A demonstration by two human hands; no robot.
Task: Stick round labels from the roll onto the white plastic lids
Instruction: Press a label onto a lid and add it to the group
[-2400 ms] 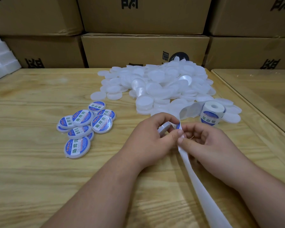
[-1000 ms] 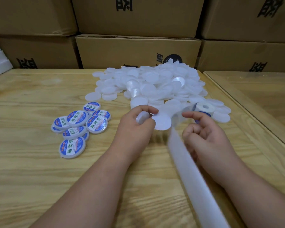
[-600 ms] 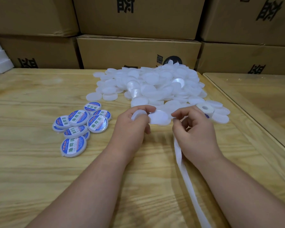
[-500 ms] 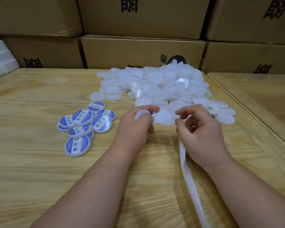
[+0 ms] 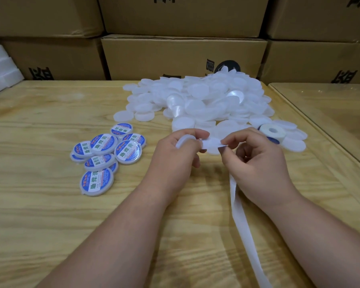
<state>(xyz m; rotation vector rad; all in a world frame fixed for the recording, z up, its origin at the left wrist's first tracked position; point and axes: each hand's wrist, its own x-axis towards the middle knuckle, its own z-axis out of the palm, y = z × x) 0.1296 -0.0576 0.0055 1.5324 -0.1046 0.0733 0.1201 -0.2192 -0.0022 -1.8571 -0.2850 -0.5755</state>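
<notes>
Left hand (image 5: 173,161) is gripping a white lid (image 5: 184,140) while right hand (image 5: 256,163) is pinching a round label (image 5: 211,145) just beside it, backing strip (image 5: 243,225) trailing near. Finished lids (image 5: 104,156), far left, are showing blue-rimmed labels reading 助焊膏; the unlabelled lid pile (image 5: 206,100) and label roll (image 5: 271,130) are sitting farther back on the table (image 5: 40,215).

on the wooden table (image 5: 40,215), the labelled lids (image 5: 104,156) lie left of the hands; the heap of unlabelled lids (image 5: 206,100) lies behind them, the label roll (image 5: 271,130) at its right edge, cardboard boxes (image 5: 183,57) behind all.
</notes>
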